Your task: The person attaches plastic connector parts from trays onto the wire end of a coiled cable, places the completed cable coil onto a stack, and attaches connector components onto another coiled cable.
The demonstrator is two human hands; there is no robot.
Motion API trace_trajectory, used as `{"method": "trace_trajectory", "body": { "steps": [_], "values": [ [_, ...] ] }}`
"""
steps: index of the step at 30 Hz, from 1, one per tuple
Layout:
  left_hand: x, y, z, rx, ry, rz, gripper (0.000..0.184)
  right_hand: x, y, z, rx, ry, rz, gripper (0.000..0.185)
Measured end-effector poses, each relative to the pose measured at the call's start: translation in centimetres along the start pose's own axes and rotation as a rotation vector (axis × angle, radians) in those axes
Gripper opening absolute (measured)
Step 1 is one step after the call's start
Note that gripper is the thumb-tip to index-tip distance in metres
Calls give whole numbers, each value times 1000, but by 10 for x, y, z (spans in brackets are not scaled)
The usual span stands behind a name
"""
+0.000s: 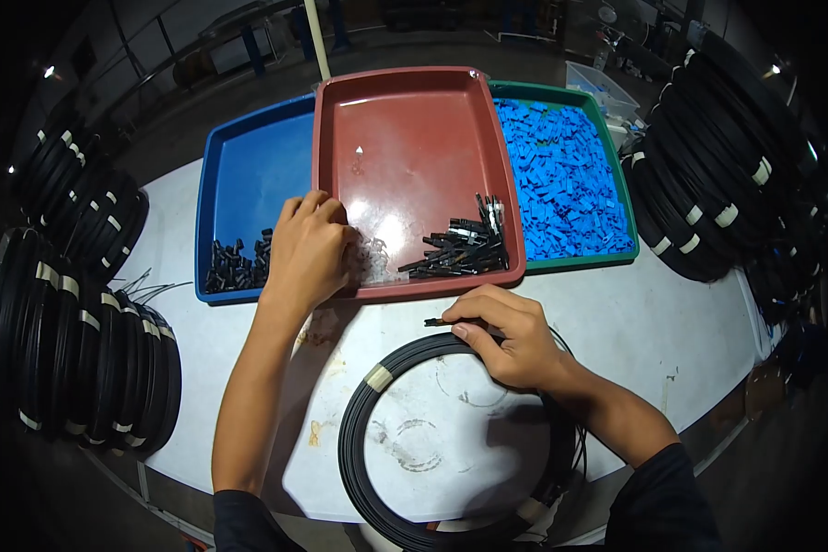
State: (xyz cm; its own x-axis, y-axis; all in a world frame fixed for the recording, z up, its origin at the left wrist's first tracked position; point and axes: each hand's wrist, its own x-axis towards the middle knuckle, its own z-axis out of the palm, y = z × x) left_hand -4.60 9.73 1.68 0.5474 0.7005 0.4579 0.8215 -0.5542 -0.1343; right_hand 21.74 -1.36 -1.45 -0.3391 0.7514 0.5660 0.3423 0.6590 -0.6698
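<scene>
My left hand (308,247) reaches over the near left corner of the red tray (414,138). Its fingers curl down beside a small heap of clear pieces (372,261), and their tips are hidden. Between the thumb and fingers of my right hand (511,336) is a black cable connector (440,322), its tip pointing left. Below lies a coil of black cable (351,432), bound with pale tape. Black connector parts (460,247) are piled in the red tray's near right corner.
Left of the red tray, a blue tray (258,170) holds small black parts (235,267). To the right, a green tray (624,216) is full of blue pieces (561,179). Stacked black cable coils stand at the left (83,359) and right (708,175) of the white table (653,340).
</scene>
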Motion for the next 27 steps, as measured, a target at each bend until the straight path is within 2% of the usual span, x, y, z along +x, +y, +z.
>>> {"method": "trace_trajectory", "body": {
  "steps": [5, 7, 8, 10, 14, 16, 18, 19, 21, 22, 23, 24, 26, 27],
  "values": [
    [4, 5, -4, 112, -91, -59, 13, 3, -1, 0, 18, -25, 12, 14],
    [4, 0, 3, 53, -158, -113, 29, 3, 0, 1, 23, -27, 19, 14],
    [4, -1, 4, 57, -158, -118, 29, 3, 1, 1, 25, -27, 32, 14],
    [7, -1, 1, -50, -160, -113, 15, 3, -2, -2, 17, -44, 50, 14],
    [6, -4, 6, -27, -168, -58, 18, 5, 0, -2, 16, -58, 55, 15],
    [5, -5, 5, -52, -147, -58, 17, 5, -1, -3, 16, -61, 68, 15],
    [5, -4, -1, -171, 4, -96, 24, 4, 1, -2, 17, -61, 61, 15],
    [6, -5, -1, -168, 8, -98, 24, 4, 1, -2, 14, -53, 51, 16],
    [9, -8, -2, -712, 129, -187, 12, 4, 0, -2, 14, -55, 52, 16],
    [8, -5, -3, -705, 136, -183, 12, 3, -1, -2, 15, -56, 61, 16],
    [7, 1, -4, -1038, 203, -245, 6, 3, -1, -2, 14, -52, 53, 15],
    [4, 5, -6, -1373, 268, -304, 10, 3, -1, -2, 14, -48, 45, 15],
    [-4, 11, -11, -1434, 250, -283, 14, 2, -2, -2, 14, -50, 60, 15],
    [-8, 16, -10, -1688, 257, -274, 15, 2, -1, -2, 23, -42, 63, 15]
  ]
}}
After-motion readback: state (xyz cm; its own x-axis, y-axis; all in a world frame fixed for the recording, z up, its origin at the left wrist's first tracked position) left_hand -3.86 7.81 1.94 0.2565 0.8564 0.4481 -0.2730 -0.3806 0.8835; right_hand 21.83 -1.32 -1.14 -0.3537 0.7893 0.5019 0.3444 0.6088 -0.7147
